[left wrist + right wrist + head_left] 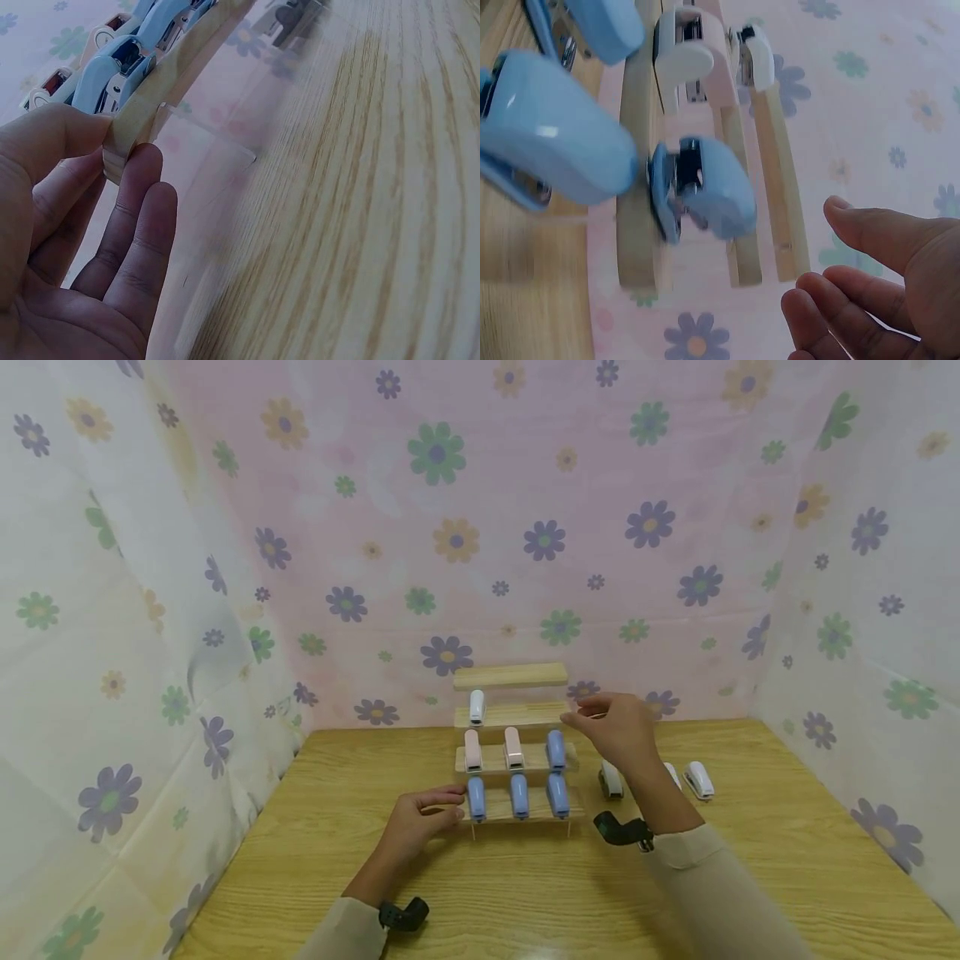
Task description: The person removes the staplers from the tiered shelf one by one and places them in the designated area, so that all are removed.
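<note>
A tiered wooden display rack (510,676) with clear supports holds small staplers. Its bottom step bears three blue staplers (520,796); the step above has two pink staplers (513,747) and one blue stapler (556,750). A white stapler (477,707) sits at the left of the third step, and the top step is bare. My left hand (420,822) pinches the left end of the bottom step (139,112), thumb above and fingers below. Beside the right end of the third step is my right hand (618,727), thumb and fingers apart, holding nothing (885,277).
Right of the rack, a greyish stapler (611,780) and a white stapler (698,780) lie on the wooden table (345,785); another white one (672,774) is partly hidden by my right forearm. Flowered cloth (495,585) hangs behind and on both sides.
</note>
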A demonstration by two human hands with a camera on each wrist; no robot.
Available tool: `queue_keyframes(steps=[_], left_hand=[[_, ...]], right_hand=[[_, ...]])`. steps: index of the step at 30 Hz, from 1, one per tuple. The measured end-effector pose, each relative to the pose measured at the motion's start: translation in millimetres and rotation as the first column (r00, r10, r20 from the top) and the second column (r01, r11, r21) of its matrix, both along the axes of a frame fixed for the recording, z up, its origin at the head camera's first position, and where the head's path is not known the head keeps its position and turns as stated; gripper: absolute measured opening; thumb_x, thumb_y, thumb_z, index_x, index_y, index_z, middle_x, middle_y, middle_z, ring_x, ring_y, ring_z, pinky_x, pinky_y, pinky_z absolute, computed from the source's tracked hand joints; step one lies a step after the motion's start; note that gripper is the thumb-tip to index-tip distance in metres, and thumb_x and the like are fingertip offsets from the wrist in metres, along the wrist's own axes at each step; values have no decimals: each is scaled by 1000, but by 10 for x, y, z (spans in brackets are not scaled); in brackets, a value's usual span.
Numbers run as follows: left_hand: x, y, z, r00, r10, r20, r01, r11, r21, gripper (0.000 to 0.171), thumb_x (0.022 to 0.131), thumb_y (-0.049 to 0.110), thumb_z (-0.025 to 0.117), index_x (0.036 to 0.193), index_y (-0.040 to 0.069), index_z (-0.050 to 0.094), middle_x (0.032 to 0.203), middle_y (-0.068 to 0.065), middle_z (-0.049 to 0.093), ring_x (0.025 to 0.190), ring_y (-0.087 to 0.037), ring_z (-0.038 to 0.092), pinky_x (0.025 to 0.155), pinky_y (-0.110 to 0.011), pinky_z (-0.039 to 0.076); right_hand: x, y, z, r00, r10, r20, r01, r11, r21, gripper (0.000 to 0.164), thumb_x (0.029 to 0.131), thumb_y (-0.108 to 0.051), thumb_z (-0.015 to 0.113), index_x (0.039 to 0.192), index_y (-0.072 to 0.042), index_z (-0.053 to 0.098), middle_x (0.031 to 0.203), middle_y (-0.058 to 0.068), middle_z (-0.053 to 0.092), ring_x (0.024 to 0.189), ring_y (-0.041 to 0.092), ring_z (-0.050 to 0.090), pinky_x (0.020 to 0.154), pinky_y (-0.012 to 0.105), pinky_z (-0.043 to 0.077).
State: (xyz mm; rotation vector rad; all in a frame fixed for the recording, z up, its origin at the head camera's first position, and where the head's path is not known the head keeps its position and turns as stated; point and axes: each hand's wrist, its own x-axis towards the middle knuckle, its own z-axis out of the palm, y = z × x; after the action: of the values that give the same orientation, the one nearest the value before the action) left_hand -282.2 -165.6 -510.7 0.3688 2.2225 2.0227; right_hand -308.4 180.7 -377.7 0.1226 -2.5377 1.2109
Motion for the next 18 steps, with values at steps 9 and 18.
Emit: queue_keyframes(steps=[9,18], left_hand=[[-7,-10,-21,1000,2,-14,-2,1000,-16,25,91,10,80,115,3,78,143,-7,65,128,-28,64,88,-33,65],[-4,-9,-11,1000,1,-8,-1,1000,-7,25,91,10,79,115,4,78,143,-6,65,127,-29,65,88,-34,65]], right_hand=[[-87,-309,24,999,44,-6,-44,999,-18,45,91,-41,81,122,-9,76,111,11,77,100,29,73,85,46,64],[-123,-608,70,997,80,-17,-81,996,-36,49,88,-43,83,123,-10,76,110,9,77,99,26,72,81,44,65]])
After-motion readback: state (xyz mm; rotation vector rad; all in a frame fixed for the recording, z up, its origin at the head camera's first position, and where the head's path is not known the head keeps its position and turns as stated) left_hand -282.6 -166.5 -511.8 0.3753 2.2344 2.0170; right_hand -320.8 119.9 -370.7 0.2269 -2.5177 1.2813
